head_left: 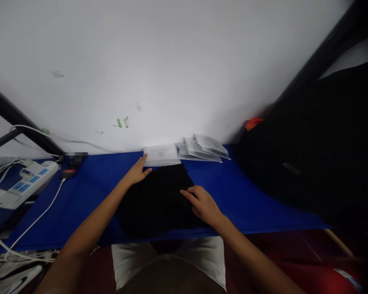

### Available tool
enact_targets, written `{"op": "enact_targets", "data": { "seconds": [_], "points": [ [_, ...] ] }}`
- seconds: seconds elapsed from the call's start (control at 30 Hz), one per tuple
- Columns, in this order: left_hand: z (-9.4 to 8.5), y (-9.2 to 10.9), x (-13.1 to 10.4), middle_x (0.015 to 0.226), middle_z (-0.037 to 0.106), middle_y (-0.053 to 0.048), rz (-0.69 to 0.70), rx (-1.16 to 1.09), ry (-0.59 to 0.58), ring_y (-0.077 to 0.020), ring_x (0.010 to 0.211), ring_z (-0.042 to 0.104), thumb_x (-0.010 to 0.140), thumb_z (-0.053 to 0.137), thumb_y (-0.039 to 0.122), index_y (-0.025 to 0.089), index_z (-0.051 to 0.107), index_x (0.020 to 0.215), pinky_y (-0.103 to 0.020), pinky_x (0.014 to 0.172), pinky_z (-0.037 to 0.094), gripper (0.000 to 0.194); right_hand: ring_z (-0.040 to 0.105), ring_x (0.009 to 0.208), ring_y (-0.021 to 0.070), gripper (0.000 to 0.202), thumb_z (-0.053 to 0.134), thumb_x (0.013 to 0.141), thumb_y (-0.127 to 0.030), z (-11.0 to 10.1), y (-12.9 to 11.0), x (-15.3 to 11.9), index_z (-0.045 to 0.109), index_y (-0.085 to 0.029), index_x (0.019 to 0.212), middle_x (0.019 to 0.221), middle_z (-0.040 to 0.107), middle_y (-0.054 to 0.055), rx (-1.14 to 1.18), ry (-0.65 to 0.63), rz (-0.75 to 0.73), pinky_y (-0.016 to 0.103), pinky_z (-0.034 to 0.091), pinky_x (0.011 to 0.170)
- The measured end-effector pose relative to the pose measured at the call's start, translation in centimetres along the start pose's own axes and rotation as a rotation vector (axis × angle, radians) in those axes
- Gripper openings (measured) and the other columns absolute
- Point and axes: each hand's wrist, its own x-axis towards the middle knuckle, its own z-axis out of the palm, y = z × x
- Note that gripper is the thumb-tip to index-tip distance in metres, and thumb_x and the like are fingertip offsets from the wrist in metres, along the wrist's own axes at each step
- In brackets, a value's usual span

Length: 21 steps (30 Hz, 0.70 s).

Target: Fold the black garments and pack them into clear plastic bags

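From my side of the feed, the biggest thing I see is the pale, scuffed wall (171, 73) behind the work. Next comes the large black fabric mass (309, 155) at the right, which covers that end of the table and limits my view there; a small orange patch (254, 123) shows at its upper edge. Across the middle runs the long table with a bright blue cloth cover (239, 204).

On its near part, in front of the person, lies the flat piece of black cloth (159, 200). The left hand (137, 171) is at its far left corner, thumb and fingers spread apart, fingertips by the white frosted plastic packet (161, 155) just beyond; I can't tell whether it grips anything. The right hand (202, 204) rests on the right side of the cloth, fingers loosely bent and partly open; whether it pinches the fabric I can't tell.

Right of the single packet, a fanned pile of similar frosted packets (202, 148) lies along the wall. At the far left I see a white power strip with blue sockets (27, 185), a small dark device, partly pixelated (70, 169), and a thin white cable (46, 210) crossing the blue cover.
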Motion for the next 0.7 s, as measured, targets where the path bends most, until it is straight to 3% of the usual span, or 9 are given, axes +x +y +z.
{"op": "enact_targets", "data": {
  "seconds": [0.1,0.17,0.23,0.33,0.43,0.57,0.63,0.7],
  "points": [
    [0.1,3.9,-1.9,0.160,0.020,-0.022,0.005,0.026,0.001,-0.0417,0.148,0.014,0.086,0.059,0.057,0.015,0.025,0.152,-0.063,0.115,0.020,0.085,0.060,0.099,0.0235,0.062,0.039,0.073,0.003,0.2,-0.4,0.3,0.053,-0.016,0.131,0.109,0.064,0.013,0.051,0.045,-0.059,0.040,0.056,0.080],
    [0.6,7.1,-3.8,0.160,0.023,-0.018,0.208,-0.138,-0.127,-0.0355,0.148,0.021,0.084,0.060,0.061,0.021,0.023,0.153,-0.057,0.117,0.023,0.088,0.060,0.103,0.0233,0.054,0.038,0.077,0.002,0.5,-0.8,0.9,0.055,-0.017,0.125,0.111,0.065,0.013,0.099,0.093,-0.113,0.041,0.056,0.083],
    [1.2,9.9,-5.7,0.160,0.024,-0.015,0.418,-0.309,-0.334,-0.0322,0.146,0.027,0.072,0.074,0.061,0.025,0.021,0.153,-0.050,0.118,0.028,0.104,0.060,0.105,0.0234,0.045,0.038,0.079,0.000,0.7,-1.3,1.6,0.058,-0.017,0.116,0.110,0.066,0.013,0.135,0.124,-0.156,0.042,0.057,0.083],
    [1.3,12.1,-7.4,0.148,0.040,-0.015,0.405,-0.372,-0.366,-0.0312,0.137,0.041,0.068,0.081,0.049,0.025,0.032,0.148,-0.050,0.113,0.036,0.097,0.062,0.104,0.0227,0.033,0.041,0.083,-0.003,0.6,-1.5,2.1,0.060,-0.017,0.107,0.108,0.067,0.013,0.146,0.117,-0.184,0.039,0.058,0.083],
    [0.0,11.6,-7.9,0.130,0.051,-0.012,0.307,-0.398,-0.204,-0.0267,0.122,0.052,0.074,0.077,0.036,0.024,0.046,0.136,-0.046,0.107,0.043,0.070,0.062,0.106,0.0220,0.033,0.041,0.084,-0.002,-0.1,-0.7,1.9,0.059,-0.018,0.107,0.112,0.066,0.013,0.125,0.108,-0.171,0.040,0.057,0.086],
    [-2.1,8.3,-9.1,0.117,0.057,-0.006,0.139,-0.391,0.091,-0.0243,0.112,0.058,0.078,0.075,0.033,0.027,0.051,0.126,-0.046,0.102,0.046,0.054,0.062,0.105,0.0240,0.039,0.039,0.078,-0.001,-1.3,1.2,1.1,0.057,-0.019,0.107,0.112,0.066,0.012,0.074,0.108,-0.125,0.046,0.055,0.088],
    [-2.6,6.4,-10.1,0.117,0.057,-0.006,0.070,-0.363,0.148,-0.0236,0.108,0.060,0.079,0.074,0.032,0.027,0.050,0.127,-0.046,0.099,0.048,0.054,0.062,0.106,0.0253,0.042,0.040,0.074,0.000,-1.4,2.0,0.8,0.058,-0.018,0.106,0.111,0.067,0.012,0.050,0.077,-0.097,0.047,0.055,0.088],
    [-2.6,5.1,-11.1,0.122,0.055,-0.007,0.047,-0.313,0.132,-0.0235,0.110,0.061,0.084,0.067,0.029,0.027,0.047,0.130,-0.046,0.099,0.049,0.050,0.061,0.109,0.0256,0.045,0.040,0.070,0.003,-1.1,2.4,0.5,0.059,-0.017,0.105,0.113,0.066,0.013,0.043,0.013,-0.069,0.046,0.055,0.089]
  ]
}}
